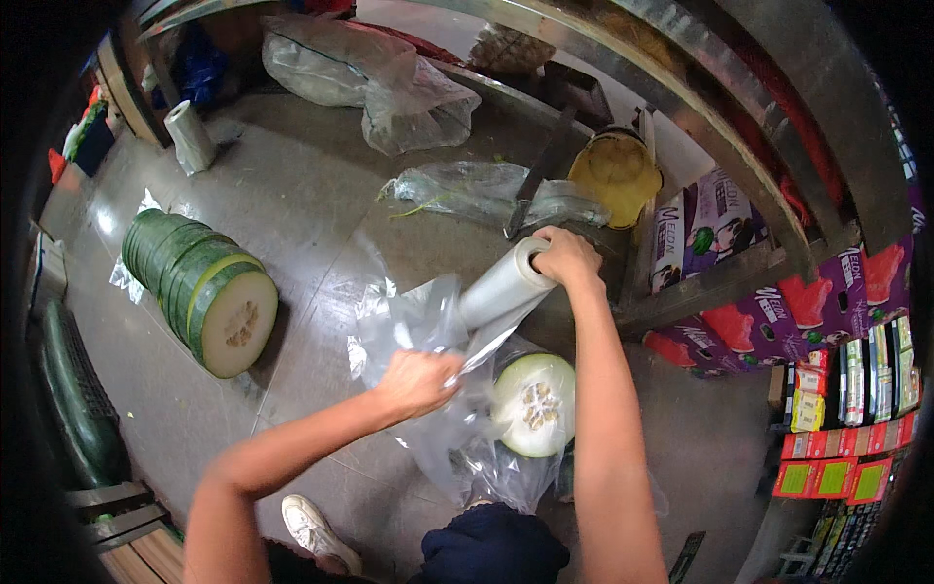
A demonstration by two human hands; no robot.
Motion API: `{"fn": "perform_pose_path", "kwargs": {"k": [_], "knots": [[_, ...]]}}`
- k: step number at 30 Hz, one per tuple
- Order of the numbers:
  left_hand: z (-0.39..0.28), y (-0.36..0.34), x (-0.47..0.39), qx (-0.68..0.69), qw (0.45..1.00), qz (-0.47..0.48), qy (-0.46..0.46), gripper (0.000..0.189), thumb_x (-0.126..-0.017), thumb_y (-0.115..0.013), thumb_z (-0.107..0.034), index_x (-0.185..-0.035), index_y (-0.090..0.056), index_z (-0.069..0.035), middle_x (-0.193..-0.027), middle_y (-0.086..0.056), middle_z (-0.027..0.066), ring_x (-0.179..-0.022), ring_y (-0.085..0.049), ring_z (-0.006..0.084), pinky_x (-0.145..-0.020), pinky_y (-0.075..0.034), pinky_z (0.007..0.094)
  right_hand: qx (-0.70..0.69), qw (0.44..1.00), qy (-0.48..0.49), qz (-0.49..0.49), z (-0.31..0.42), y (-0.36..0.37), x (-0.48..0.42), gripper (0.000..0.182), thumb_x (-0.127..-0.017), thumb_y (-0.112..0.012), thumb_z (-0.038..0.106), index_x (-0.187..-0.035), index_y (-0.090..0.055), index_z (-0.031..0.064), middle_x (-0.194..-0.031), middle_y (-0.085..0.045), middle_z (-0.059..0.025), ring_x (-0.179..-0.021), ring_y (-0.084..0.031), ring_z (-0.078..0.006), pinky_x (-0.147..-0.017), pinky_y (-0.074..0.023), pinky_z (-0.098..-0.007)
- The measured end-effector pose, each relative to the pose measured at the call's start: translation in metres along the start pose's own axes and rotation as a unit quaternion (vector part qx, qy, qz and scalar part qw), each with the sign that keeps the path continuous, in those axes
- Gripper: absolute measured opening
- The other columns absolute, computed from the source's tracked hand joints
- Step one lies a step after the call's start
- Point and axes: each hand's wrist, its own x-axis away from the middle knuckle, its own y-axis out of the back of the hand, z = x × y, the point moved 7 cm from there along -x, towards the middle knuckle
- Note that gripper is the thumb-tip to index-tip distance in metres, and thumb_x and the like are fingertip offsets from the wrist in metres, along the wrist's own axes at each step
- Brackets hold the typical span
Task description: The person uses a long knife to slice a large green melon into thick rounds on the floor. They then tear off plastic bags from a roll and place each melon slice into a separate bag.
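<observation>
My right hand (573, 255) grips the far end of a roll of clear plastic film (503, 281), its fingers at the core opening. In my left hand (417, 381) a gathered edge of the loose film (416, 314) is pinched. Below the roll, a cut winter melon piece (538, 409) shows its pale flesh and seed core; film lies about it, and I cannot tell how far it is wrapped. To the left a sliced winter melon (197, 285) lies in a row of thick rounds, with film under its far end.
A second roll (190, 139) stands upright at the back left. Large plastic bags (372, 80) and a yellow bucket (619, 175) lie beyond. A whole winter melon (76, 394) is at the left edge. Purple printed cartons (773, 314) and packaged goods (846, 409) line the right.
</observation>
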Motion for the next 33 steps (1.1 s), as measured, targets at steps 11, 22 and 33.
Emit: {"fn": "perform_pose_path", "kwargs": {"k": [11,22,33], "knots": [[-0.01,0.147,0.05,0.239,0.963,-0.103,-0.072,0.01,-0.079,-0.05,-0.01,-0.073,-0.05,-0.003,-0.128,-0.042,0.0239,-0.107,-0.051,0.0288,-0.085,-0.042,0.0355,-0.255,0.963,0.005,0.088,-0.041,-0.025,-0.026,0.033,-0.079,-0.048,0.01,-0.111,-0.053,0.012,-0.082,-0.063,-0.01,-0.056,-0.063,-0.0199,-0.038,-0.0422,-0.0257],[-0.002,0.051,0.08,0.065,0.983,0.102,-0.138,0.02,-0.08,-0.05,-0.027,-0.076,-0.054,-0.008,-0.083,-0.063,0.0077,-0.062,-0.06,0.0264,-0.051,-0.048,0.0348,-0.2,0.965,0.042,0.165,-0.022,-0.033,-0.003,0.034,-0.08,-0.045,0.016,-0.112,-0.055,0.0136,-0.079,-0.061,-0.0088,-0.046,-0.055,-0.0165,-0.039,-0.0444,-0.0274],[0.062,-0.009,0.085,0.002,0.956,0.262,0.13,0.058,-0.085,-0.052,-0.043,-0.128,-0.03,-0.011,-0.071,-0.061,0.0195,-0.062,-0.06,0.039,-0.055,-0.047,0.0483,-0.317,0.937,-0.026,0.141,-0.034,-0.055,0.017,0.045,-0.08,-0.04,0.015,-0.125,-0.043,0.0115,-0.09,-0.06,-0.0163,-0.053,-0.06,-0.0218,-0.042,-0.0489,-0.0293]]}}
